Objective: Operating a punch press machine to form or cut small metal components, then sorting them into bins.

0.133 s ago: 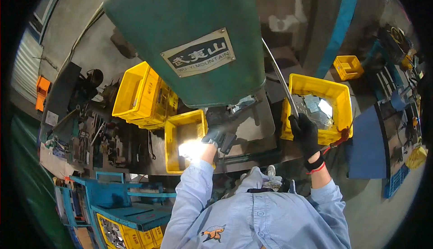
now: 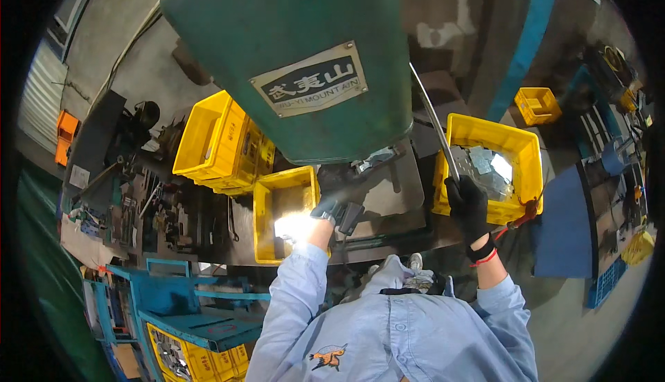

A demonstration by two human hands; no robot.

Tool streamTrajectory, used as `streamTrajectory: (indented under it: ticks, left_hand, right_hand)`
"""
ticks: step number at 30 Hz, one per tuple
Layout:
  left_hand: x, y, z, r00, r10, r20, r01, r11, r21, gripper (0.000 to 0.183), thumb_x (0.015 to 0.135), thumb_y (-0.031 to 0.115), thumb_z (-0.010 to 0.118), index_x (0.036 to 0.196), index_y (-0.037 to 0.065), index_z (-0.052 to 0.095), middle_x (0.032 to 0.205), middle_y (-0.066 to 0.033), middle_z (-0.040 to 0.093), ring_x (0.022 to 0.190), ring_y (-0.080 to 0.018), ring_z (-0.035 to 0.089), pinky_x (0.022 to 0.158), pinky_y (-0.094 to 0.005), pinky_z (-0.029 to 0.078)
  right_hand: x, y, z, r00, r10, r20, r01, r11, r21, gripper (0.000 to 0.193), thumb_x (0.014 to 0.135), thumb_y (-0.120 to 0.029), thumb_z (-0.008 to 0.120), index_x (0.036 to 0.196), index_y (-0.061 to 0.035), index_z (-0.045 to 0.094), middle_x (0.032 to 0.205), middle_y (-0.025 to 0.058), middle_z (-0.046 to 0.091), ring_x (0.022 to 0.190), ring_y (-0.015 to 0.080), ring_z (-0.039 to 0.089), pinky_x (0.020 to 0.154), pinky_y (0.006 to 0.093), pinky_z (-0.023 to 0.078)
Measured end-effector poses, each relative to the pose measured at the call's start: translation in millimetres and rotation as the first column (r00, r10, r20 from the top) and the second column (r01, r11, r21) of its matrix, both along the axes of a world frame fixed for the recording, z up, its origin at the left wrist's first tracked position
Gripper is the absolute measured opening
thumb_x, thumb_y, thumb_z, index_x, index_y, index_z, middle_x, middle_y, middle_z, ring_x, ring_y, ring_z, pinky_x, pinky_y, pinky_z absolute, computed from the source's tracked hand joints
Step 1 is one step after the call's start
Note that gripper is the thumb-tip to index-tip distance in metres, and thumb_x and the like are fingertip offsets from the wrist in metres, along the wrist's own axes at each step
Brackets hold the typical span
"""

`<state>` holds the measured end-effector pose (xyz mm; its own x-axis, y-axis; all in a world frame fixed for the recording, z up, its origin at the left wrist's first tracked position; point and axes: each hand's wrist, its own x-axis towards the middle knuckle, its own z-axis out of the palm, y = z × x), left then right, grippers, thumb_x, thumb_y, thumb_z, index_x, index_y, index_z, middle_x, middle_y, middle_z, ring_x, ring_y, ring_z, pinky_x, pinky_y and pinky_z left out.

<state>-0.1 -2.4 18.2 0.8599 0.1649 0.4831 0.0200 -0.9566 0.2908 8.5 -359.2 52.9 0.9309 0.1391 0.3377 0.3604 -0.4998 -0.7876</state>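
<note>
At four o'clock from the green machine head (image 2: 284, 39), the right hand (image 2: 469, 209) clasped a metal bar (image 2: 435, 123); near six, the left hand (image 2: 330, 212), its grip beyond my telling. Working the bar seemed the step, any pull calling for left-hand clearance

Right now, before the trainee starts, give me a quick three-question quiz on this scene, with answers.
1. True or false: the gloved right hand grips the long metal lever.
2. Which colour is the large machine housing? A) orange B) green C) white
3. Fill in: flat metal pieces lie inside the ___ bin nearest the right hand.
Key: 1. True. 2. B. 3. Yellow.
</note>
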Motion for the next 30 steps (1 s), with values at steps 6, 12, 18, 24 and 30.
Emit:
streamTrajectory:
  ticks: [6,12,18,24,30]
  left_hand:
    - [10,40,-27,0.913,-0.068,-0.402,0.054,0.998,-0.045,0.063,0.093,0.064,0.072,0.121,0.009,0.081,0.112,-0.0214,0.079,0.107,-0.0360,0.077,0.096,-0.0499,0.058]
    - [3,29,-39,0.985,-0.121,-0.125,0.135,0.985,0.108,0.052,0.088,0.056,0.077,0.104,0.007,0.079,0.103,-0.0219,0.077,0.097,-0.0370,0.075,0.086,-0.0523,0.058]
    - [-2,23,-38,0.988,0.033,-0.151,-0.038,0.999,-0.029,0.061,0.079,0.060,0.083,0.109,0.008,0.074,0.109,-0.0189,0.071,0.102,-0.0391,0.068,0.088,-0.0522,0.056]
    - [-22,17,-22,0.989,0.113,-0.098,-0.122,0.988,-0.098,0.061,0.077,0.060,0.085,0.104,0.006,0.076,0.107,-0.0191,0.071,0.103,-0.0389,0.069,0.089,-0.0519,0.056]
    - [-19,18,-21,0.995,0.067,-0.077,-0.073,0.993,-0.091,0.066,0.075,0.061,0.087,0.107,0.005,0.076,0.107,-0.0191,0.071,0.104,-0.0390,0.069,0.091,-0.0529,0.056]
  right_hand:
    - [10,12,-42,0.981,0.029,-0.193,0.005,0.985,0.170,0.016,0.105,-0.017,0.076,0.112,-0.0027,0.076,0.091,0.0197,0.079,0.082,0.0341,0.079,0.072,0.0414,0.057]
    - [38,-1,-113,0.996,-0.043,0.073,0.031,0.987,0.155,0.017,0.109,-0.015,0.074,0.119,-0.0021,0.076,0.086,0.0077,0.073,0.072,0.0145,0.066,0.065,0.0351,0.049]
    - [24,-1,-114,1.000,0.029,0.006,-0.030,0.985,0.168,0.028,0.110,-0.011,0.072,0.137,-0.0018,0.076,0.096,0.0019,0.073,0.076,0.0100,0.059,0.062,0.0280,0.042]
    - [25,17,-107,0.980,-0.009,0.200,-0.010,0.996,0.093,0.017,0.108,-0.013,0.075,0.118,0.0006,0.075,0.096,0.0113,0.073,0.084,0.0234,0.069,0.072,0.0362,0.053]
    - [47,-9,-145,0.997,-0.052,0.050,0.054,0.997,-0.050,0.033,0.110,-0.018,0.074,0.138,-0.0009,0.075,0.121,0.0153,0.080,0.103,0.0203,0.078,0.081,0.0311,0.062]
